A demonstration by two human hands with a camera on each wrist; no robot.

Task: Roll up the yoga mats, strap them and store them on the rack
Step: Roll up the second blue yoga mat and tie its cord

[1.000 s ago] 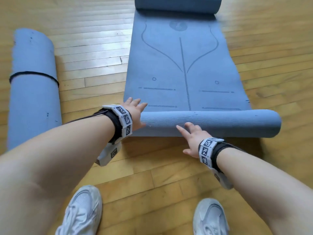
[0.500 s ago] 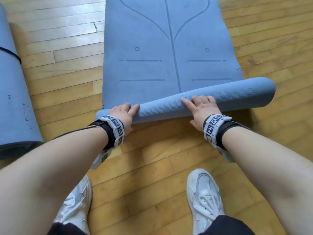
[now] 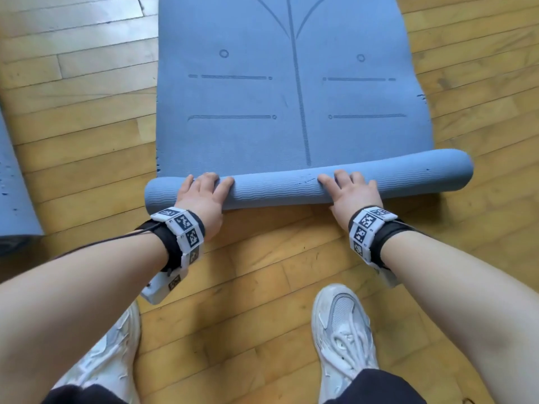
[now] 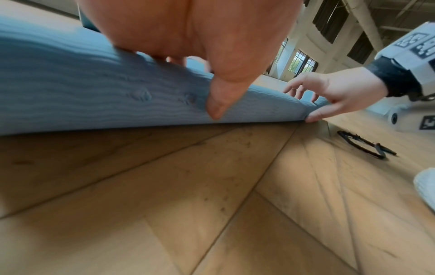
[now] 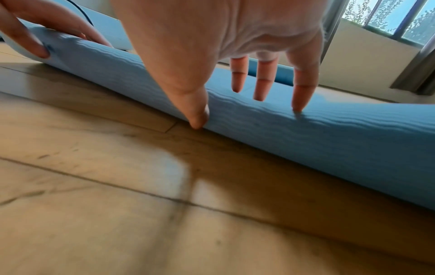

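A blue yoga mat [image 3: 291,97] lies flat on the wood floor, its near end wound into a thin roll [image 3: 277,189] that runs left to right. My left hand [image 3: 204,193] rests on the roll near its left end, fingers laid over the top and thumb against the near side [image 4: 214,104]. My right hand [image 3: 350,192] presses right of the middle with straight, spread fingers [image 5: 261,81], thumb low at the floor line. A black strap [image 4: 362,145] lies loose on the floor to the right.
A second blue mat [image 3: 14,185], rolled, lies at the left edge of the head view. My two white shoes [image 3: 110,345] [image 3: 341,330] stand just behind the roll. A wall with windows [image 5: 388,22] stands beyond the mat.
The roll has moved further along the mat, and its slant of half a second ago has mostly levelled out. Both hands have come up onto its top.
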